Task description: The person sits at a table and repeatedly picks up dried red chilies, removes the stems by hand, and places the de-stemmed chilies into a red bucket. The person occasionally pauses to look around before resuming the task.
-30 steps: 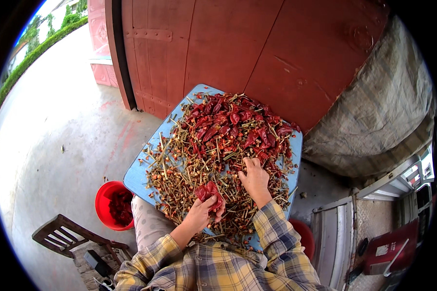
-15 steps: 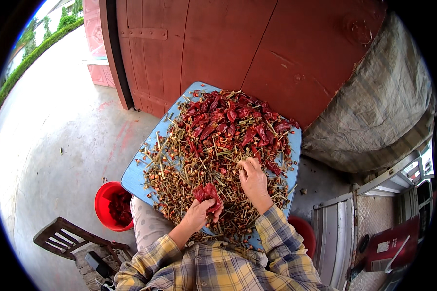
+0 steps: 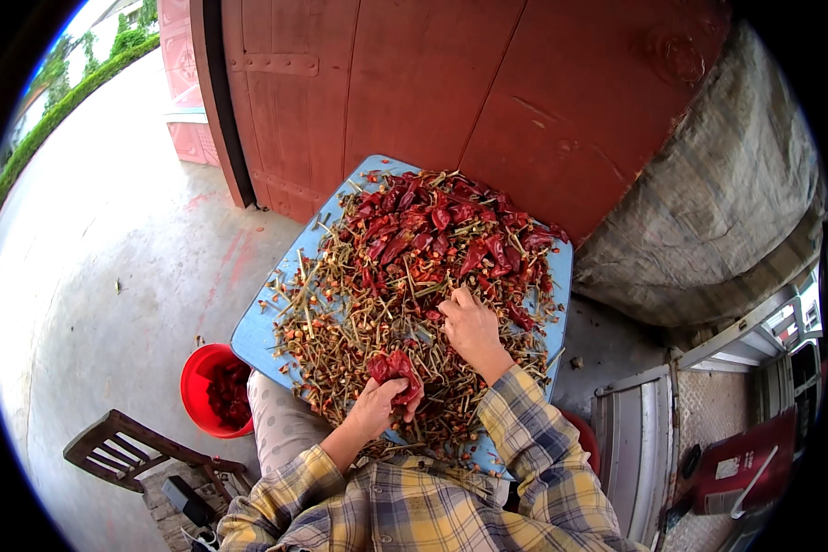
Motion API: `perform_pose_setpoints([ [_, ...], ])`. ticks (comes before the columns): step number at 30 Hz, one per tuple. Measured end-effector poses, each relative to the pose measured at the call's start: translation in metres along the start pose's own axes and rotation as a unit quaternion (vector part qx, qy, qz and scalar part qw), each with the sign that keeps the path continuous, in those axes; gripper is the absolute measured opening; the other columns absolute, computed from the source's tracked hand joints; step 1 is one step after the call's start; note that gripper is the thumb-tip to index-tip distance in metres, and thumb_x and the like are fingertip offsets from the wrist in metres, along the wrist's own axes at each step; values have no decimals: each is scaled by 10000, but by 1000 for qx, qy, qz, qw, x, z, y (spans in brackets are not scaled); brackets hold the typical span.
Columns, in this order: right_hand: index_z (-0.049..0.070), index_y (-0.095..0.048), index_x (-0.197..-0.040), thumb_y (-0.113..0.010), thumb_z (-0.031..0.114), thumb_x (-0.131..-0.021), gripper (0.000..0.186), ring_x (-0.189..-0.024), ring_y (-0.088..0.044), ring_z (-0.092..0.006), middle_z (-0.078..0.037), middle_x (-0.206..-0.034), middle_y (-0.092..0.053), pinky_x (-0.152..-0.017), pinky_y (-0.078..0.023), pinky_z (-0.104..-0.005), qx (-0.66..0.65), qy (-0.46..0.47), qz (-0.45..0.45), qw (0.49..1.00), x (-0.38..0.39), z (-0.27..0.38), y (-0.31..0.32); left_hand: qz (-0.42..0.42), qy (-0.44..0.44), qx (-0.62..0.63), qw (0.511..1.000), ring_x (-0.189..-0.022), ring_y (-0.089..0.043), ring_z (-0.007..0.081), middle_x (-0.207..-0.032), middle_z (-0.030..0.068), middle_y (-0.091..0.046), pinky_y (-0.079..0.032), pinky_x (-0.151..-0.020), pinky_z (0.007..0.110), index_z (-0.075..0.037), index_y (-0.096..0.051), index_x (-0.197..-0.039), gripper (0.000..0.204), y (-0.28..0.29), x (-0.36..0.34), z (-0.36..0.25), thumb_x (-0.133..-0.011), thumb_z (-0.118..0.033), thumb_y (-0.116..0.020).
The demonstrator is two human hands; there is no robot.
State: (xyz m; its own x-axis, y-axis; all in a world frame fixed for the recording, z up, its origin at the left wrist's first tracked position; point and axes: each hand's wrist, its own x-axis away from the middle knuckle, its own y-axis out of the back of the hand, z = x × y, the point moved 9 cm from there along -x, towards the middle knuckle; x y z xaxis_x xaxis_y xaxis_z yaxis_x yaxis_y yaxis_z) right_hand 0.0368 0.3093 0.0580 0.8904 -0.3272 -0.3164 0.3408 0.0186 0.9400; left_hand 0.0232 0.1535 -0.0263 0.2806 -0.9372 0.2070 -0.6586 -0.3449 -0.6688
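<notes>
A heap of dried red chili peppers (image 3: 432,225) covers the far part of a blue tabletop (image 3: 259,333). Nearer to me, cut stems and caps (image 3: 331,340) lie thickly scattered. My left hand (image 3: 375,409) is closed around a bunch of dried red chili peppers (image 3: 394,368), held above the near stems. Over the middle of the pile, my right hand (image 3: 474,331) has its fingers curled and drawn together, with the tips at the edge between stems and peppers. Whatever those fingers may hold is too small or hidden to make out.
On the floor to the left stands a red bucket (image 3: 193,391) with dark red pepper pieces inside. A wooden chair (image 3: 124,451) is at lower left. Another red container (image 3: 587,440) shows partly beneath the table's right side. A red door (image 3: 414,92) and a draped tarp (image 3: 708,212) border the far side.
My right hand has shifted slightly left and away from me over the pile, its fingers still curled. The left hand keeps its bunch of peppers in nearly the same place.
</notes>
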Motion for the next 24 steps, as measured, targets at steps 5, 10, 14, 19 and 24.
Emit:
perform_pose_setpoints([
  [5, 109, -614, -893, -663, 76, -774, 133, -876, -589, -259, -65, -943, -496, -629, -530, -394, 26, -53, -24, 998, -9, -14, 5, -10, -12, -19, 1000, -573, -499, 174, -668, 83, -529, -423, -526, 300, -11, -529, -890, 193, 2, 1, 0, -902, -184, -445],
  [10, 125, -658, -946, -644, 88, -802, 150, -881, -563, -238, -48, -923, -508, -637, -488, -391, 18, 18, -7, 1000, -13, 9, 1, -3, -19, 7, 1000, -619, -532, 184, -755, 92, -558, -426, -514, 305, 6, -556, -929, 200, 9, -3, 8, -912, -171, -465],
  [14, 104, -652, -899, -641, 92, -783, 117, -952, -513, -257, -64, -908, -513, -736, -445, -409, 65, 54, 18, 996, -13, 14, -15, 11, -35, 16, 999, -655, -540, 183, -790, 99, -565, -445, -530, 313, 7, -554, -934, 185, 9, -4, 10, -912, -156, -469],
  [19, 72, -634, -785, -627, 104, -762, 40, -967, -503, -266, -79, -876, -535, -774, -413, -422, 98, 67, 21, 993, -16, 18, -20, 12, -38, 22, 999, -662, -544, 183, -800, 99, -569, -448, -533, 313, 9, -554, -934, 183, 7, 0, 10, -911, -152, -470],
  [24, 68, -622, -790, -626, 120, -747, 67, -909, -521, -252, -65, -851, -554, -764, -407, -407, 64, 41, 19, 997, -13, 10, -18, 4, -31, 30, 999, -664, -543, 185, -799, 100, -567, -448, -535, 316, 13, -556, -937, 190, 6, 1, 8, -907, -154, -472],
])
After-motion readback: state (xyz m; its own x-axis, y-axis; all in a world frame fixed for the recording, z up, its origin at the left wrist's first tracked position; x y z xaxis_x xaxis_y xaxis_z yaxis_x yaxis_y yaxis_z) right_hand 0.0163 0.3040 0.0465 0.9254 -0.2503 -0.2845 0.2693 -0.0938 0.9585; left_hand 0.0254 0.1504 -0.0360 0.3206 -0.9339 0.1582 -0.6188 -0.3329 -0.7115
